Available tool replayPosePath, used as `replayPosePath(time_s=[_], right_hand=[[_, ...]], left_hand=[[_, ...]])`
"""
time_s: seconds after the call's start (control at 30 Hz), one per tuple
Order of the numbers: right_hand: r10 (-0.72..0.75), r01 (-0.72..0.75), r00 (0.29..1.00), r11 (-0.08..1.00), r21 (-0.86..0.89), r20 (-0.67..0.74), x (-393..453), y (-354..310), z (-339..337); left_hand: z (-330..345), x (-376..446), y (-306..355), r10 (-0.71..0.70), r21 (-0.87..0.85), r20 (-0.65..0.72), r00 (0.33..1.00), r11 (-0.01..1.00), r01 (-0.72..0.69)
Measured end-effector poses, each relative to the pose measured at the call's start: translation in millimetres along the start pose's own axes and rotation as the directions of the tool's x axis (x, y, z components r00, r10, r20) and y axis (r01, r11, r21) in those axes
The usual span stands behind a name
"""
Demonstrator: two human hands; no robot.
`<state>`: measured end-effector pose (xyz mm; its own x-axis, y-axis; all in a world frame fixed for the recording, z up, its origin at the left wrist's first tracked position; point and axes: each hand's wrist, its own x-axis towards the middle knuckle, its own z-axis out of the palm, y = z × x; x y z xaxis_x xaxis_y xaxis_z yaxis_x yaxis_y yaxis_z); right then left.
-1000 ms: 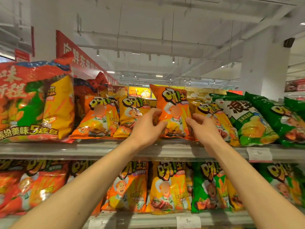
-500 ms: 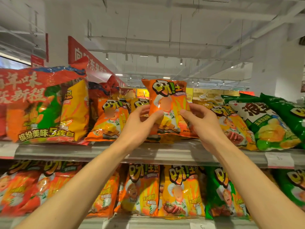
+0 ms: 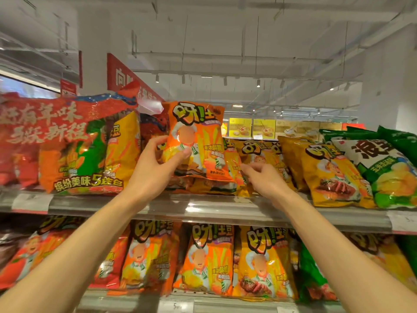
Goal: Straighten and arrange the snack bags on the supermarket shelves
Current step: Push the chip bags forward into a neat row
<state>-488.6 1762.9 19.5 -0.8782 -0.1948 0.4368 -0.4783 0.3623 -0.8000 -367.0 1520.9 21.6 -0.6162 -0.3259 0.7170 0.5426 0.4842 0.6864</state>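
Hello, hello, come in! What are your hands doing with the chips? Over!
Left hand holds orange bag upright above shelf. Right hand off it, fingers loosely curled by the lying bags. Nothing blocking.

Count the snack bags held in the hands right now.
1: the orange bag, gripped by the left hand, raised above the upper shelf. The right hand is blurred beside it; whether it pinches another cannot be told.
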Motion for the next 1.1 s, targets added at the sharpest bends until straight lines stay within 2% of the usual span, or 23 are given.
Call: replayPosePath(time_s=[0.17,0.3,0.5,0.63,0.8,0.93,1.1], right_hand=[[0.066,-0.062,0.995,0.997,-0.052,0.080,6,-5,4],[0.054,-0.051,0.996,0.998,-0.042,0.074,10,-5,3],[0.017,-0.008,0.994,0.996,0.085,-0.104,10,-2,-10],[-0.007,0.032,0.965,0.995,0.090,-0.262,8,6,-42],[-0.044,0.054,0.904,0.998,0.012,-0.426,-1,21,-83],[-0.032,0.039,0.887,0.999,0.005,-0.460,-8,30,-98],[-0.048,0.060,0.843,0.998,0.006,-0.537,-16,32,-102]], left_hand=[[-17,-2,-8,-0.011,-0.002,0.005,1.000,1.000,0.011],[-21,-2,-9,-0.012,-0.021,0.017,1.000,1.000,0.013],[-12,-2,-6,0.000,-0.017,0.033,0.999,1.000,0.000],[3,1,-8,0.014,0.019,0.032,0.999,1.000,-0.014],[26,3,-12,0.022,0.114,0.040,0.999,0.993,-0.027],[45,1,-13,0.030,0.252,0.041,0.999,0.967,-0.040],[62,-1,-11,0.153,0.523,0.058,0.987,0.837,-0.160]])
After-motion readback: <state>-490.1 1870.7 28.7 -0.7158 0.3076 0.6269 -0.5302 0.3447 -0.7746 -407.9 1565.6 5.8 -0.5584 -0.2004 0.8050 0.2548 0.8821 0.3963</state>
